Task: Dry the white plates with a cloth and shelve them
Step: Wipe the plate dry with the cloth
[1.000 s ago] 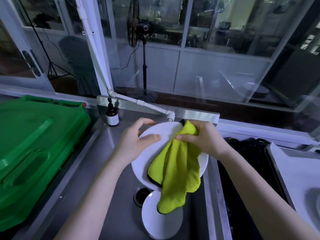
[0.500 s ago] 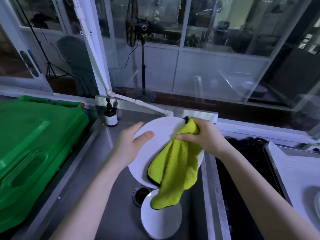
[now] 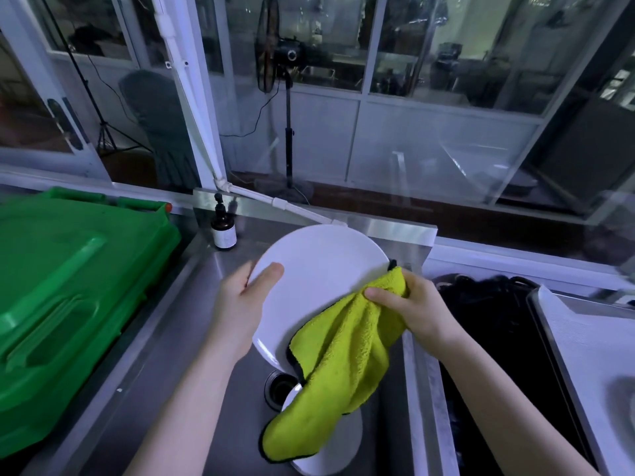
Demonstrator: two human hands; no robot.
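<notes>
While left hand [image 3: 240, 305] grips plate [image 3: 321, 269], right hand [image 3: 421, 312] clutching cloth [image 3: 343, 365] has slid lower.

Both mine, both bare. L hand [image 3: 240, 304]: bare from fingertips to wrist, w/ a broad thumb [image 3: 269, 273] rounded at the tip; nail too blurred to make out. L forearm [image 3: 182, 407]: bare as far as the near edge of view, slim, smooth, getting wider toward the elbow end. R hand [image 3: 422, 307]: bare too, knuckles showing as soft ridges on the back. R forearm [image 3: 508, 407]: bare to the near right edge, same slim build, approx. same width as the L.
</notes>
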